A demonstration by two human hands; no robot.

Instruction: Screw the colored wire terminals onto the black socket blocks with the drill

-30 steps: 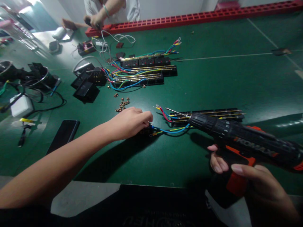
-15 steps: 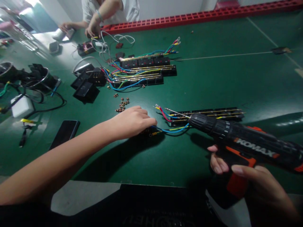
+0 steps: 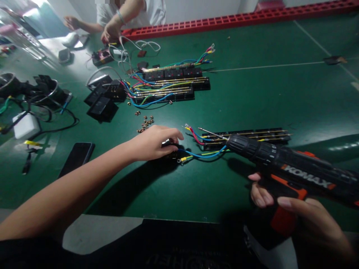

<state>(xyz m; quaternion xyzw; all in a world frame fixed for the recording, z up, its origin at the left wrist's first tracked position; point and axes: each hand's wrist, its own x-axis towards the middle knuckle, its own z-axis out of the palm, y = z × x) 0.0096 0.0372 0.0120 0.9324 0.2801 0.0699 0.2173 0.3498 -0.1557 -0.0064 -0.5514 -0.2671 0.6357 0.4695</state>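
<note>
My left hand [image 3: 154, 144] is curled over a small black plastic part [image 3: 171, 154] on the table, thumb against it, index finger arched above. The hand hides much of the part. From it a blue wire [image 3: 209, 156] runs right toward a long black socket strip [image 3: 244, 135] with brass rails. Near the part lies a ring terminal with a yellow sleeve [image 3: 183, 159]. My right hand [image 3: 263, 198] is wrapped round the grip of a black and orange cordless drill [image 3: 291, 168], whose long bit [image 3: 211, 133] points left over the strip's left end.
Loose brass screws [image 3: 145, 123] lie behind my left hand. Farther back are several wired socket strips [image 3: 168, 89] and black plastic housings [image 3: 102, 108]. A phone [image 3: 77, 158] lies at left. Across the green table [image 3: 252, 86], another person's hand [image 3: 110, 31] is near a red grid rail [image 3: 224, 23].
My left hand's fingers have lifted and parted a little, showing more of the black part. The drill has shifted slightly right. The co-worker's other hand has risen leftward.
</note>
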